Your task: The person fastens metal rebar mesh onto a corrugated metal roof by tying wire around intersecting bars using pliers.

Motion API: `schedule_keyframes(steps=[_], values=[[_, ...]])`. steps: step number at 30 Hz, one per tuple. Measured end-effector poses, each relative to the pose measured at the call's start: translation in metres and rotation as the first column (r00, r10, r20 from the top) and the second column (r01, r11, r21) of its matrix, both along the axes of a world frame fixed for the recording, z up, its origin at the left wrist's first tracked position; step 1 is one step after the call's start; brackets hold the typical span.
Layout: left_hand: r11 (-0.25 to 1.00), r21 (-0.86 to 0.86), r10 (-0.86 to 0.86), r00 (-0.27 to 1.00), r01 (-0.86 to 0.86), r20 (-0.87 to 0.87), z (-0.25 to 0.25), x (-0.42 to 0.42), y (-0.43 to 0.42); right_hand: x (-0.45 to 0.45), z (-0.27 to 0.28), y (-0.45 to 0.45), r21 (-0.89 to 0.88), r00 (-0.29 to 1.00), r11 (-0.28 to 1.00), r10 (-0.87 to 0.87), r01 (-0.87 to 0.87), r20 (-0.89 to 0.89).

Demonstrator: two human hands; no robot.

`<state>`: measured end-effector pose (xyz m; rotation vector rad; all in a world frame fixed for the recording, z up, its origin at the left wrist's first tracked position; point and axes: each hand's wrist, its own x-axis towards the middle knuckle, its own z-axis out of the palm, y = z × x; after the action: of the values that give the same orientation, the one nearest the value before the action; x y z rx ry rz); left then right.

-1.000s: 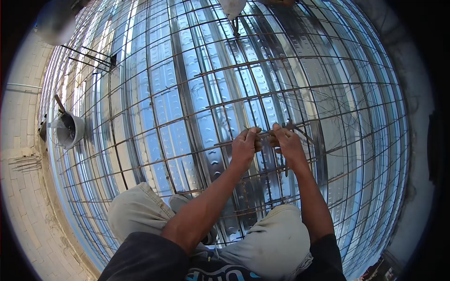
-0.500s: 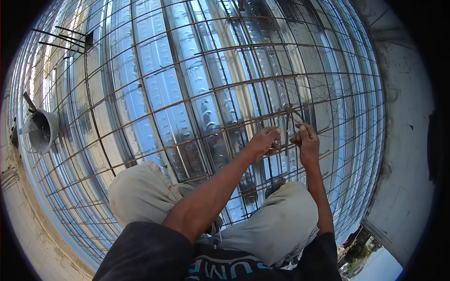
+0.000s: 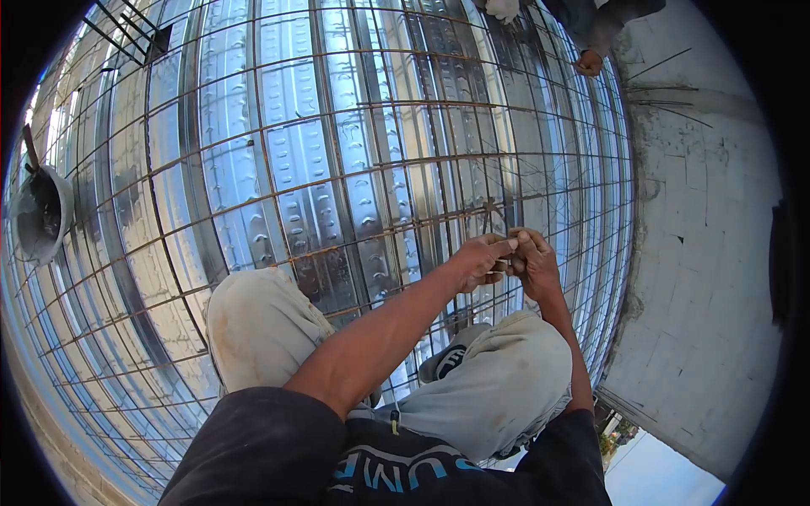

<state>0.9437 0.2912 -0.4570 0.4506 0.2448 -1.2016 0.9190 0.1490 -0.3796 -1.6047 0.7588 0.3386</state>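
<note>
My left hand (image 3: pixel 483 263) and my right hand (image 3: pixel 537 268) meet above the steel mesh, fingertips pinched together and touching. Whatever small thing they hold is hidden by the fingers. Just beyond them, what looks like a pair of pliers (image 3: pixel 490 207) stands at a crossing of the rusty rebar (image 3: pixel 405 226), its lower part covered by my hands. Thin loose wires (image 3: pixel 544 173) spread over the mesh past my right hand. Shiny ribbed metal decking (image 3: pixel 308 211) lies under the bars.
Another person's bare hand (image 3: pixel 589 63) and a white glove (image 3: pixel 504 8) show at the top. A bucket (image 3: pixel 63 232) with a stick in it stands at the far left. Bars jut from an opening (image 3: pixel 159 44) at upper left. A concrete surface (image 3: pixel 692 278) borders the right side.
My hands, apart before, have come together at the fingertips. The view has shifted, so the mesh and bucket sit further left. Another person has come into view at the top.
</note>
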Motion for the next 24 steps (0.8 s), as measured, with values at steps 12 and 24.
schedule_keyframes(steps=[12,24], values=[[0.854,0.404,-0.454,-0.092,-0.329,0.886,0.037,0.083,0.069,0.052,0.072,0.010,-0.259,0.889,0.856,0.396,-0.448,-0.230],[0.658,0.733,-0.709,0.184,-0.176,0.681,-0.070,0.084,0.167,0.096,-0.090,0.039,0.158,0.766,0.809,0.587,-0.566,-0.263]])
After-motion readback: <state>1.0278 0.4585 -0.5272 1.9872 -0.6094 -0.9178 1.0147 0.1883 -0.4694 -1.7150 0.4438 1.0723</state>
